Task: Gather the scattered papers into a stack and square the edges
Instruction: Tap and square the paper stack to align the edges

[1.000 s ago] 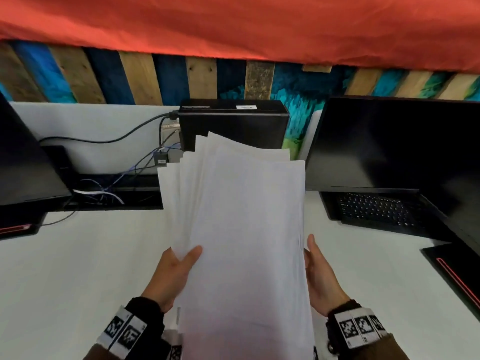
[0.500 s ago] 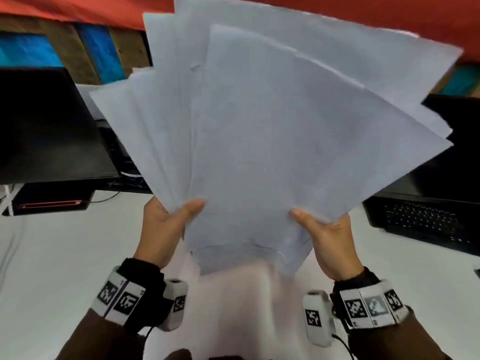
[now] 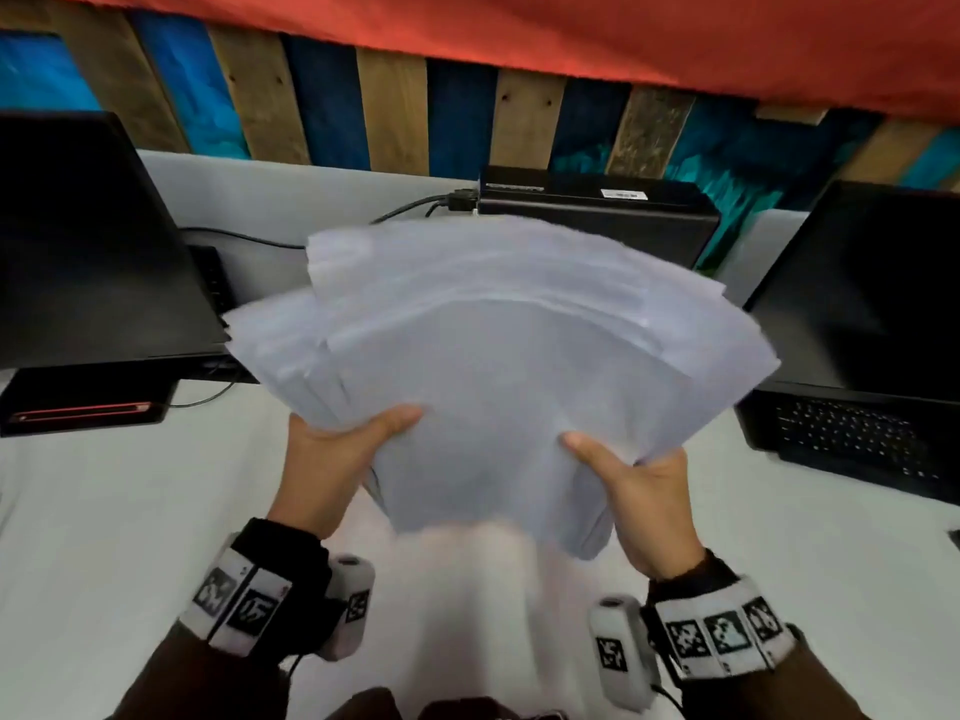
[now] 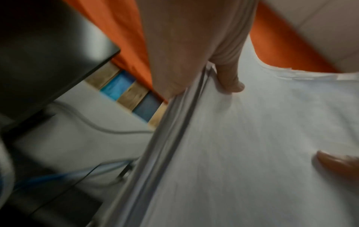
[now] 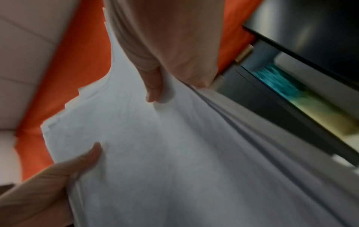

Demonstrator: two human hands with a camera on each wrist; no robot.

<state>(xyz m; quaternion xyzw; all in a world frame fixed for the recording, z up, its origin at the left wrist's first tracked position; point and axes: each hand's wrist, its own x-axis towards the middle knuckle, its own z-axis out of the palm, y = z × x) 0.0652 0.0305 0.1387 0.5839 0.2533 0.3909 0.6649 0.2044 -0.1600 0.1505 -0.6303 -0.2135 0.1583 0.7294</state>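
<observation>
The left hand (image 3: 332, 459) grips the left side of the papers (image 3: 498, 366), thumb laid across the top sheet and the fingers hidden beneath. The right hand (image 3: 636, 491) grips the right side the same way, its thumb pointing inward over the top sheet. In the left wrist view the left thumb (image 4: 229, 79) presses on the white sheet, with the layered paper edges running just beside it; the right wrist view shows the right thumb (image 5: 154, 86) pinching down where the sheets crease.

The papers are held up above the white desk (image 3: 130, 511), between the two hands, fanned out unevenly so their far corners spread apart and the edges do not line up. The near edge is blurred.

Beyond them a black box (image 3: 597, 210) with a cable stands at the back of the desk. A dark monitor (image 3: 88, 241) is at the left and an open laptop (image 3: 857, 366) at the right. Painted wooden planks (image 3: 395, 106) and red cloth (image 3: 571, 28) fill the background.
</observation>
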